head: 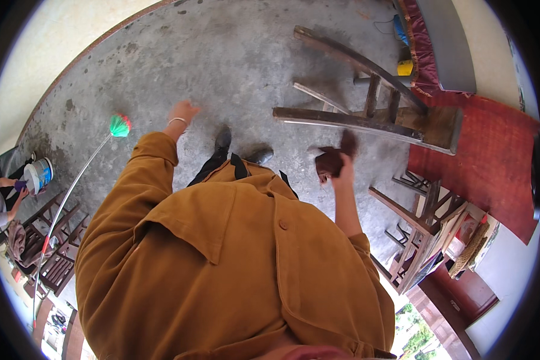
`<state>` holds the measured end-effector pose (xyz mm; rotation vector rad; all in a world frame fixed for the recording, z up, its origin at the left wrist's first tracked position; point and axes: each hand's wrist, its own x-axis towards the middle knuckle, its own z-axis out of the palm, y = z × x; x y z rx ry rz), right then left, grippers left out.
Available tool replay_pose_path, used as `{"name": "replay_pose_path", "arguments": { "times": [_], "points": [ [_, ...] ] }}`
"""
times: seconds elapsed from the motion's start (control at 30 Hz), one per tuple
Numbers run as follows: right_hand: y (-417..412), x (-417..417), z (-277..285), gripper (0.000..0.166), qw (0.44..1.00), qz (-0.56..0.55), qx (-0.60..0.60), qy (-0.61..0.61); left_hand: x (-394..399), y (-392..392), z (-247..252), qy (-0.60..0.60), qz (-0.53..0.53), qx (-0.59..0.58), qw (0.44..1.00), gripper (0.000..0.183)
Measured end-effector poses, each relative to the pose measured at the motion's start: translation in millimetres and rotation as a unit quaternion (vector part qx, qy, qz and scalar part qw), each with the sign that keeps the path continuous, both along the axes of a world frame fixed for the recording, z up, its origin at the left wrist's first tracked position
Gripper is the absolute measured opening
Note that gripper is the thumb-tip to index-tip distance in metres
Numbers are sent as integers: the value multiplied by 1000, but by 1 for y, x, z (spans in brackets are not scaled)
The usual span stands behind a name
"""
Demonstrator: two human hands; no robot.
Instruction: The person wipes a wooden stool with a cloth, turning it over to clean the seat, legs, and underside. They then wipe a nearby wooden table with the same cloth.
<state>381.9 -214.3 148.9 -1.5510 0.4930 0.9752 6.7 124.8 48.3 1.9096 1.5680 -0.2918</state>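
My right hand (346, 173) grips a dark brown cloth (332, 161), blurred and hanging loose, just below a wooden bench or stool (346, 119) with long legs that lies with its seat against a red panel. My left hand (183, 112), with a light bracelet at the wrist, is held out over the concrete floor (234, 63); it is blurred, and nothing shows in it. Left of that hand is a green and red bristle brush head (120, 125) on a long thin pole.
A red tabletop (472, 166) is at the right, with wooden stools (414, 209) below it. A yellow container (405, 68) is at upper right. At far left, a person (4, 202) sits near a white bucket (38, 174) and dark wooden chairs (56, 270).
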Motion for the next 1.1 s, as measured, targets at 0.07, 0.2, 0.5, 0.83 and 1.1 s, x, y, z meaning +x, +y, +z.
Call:
{"name": "replay_pose_path", "arguments": {
  "times": [0.07, 0.2, 0.5, 0.83, 1.1],
  "points": [
    [9, 1, 11, 39, 990, -85, 112, 25, -51, 5, -24, 14, 61, 17, 998, 41],
    [77, -62, -23, 34, 996, -34, 66, -44, -103, 4, -66, -42, 209, 8, 977, 40],
    [132, -143, 43, 54, 899, 401, 136, -117, -15, -32, -22, -286, 215, -224, 906, 20],
    [129, -72, 149, 48, 561, 145, -77, -812, -18, -48, -15, -193, 140, -260, 936, 26],
    [162, -184, 29, 48, 865, 468, 136, -124, 27, -67, 66, -460, 263, -622, 576, 36]
  ]
}}
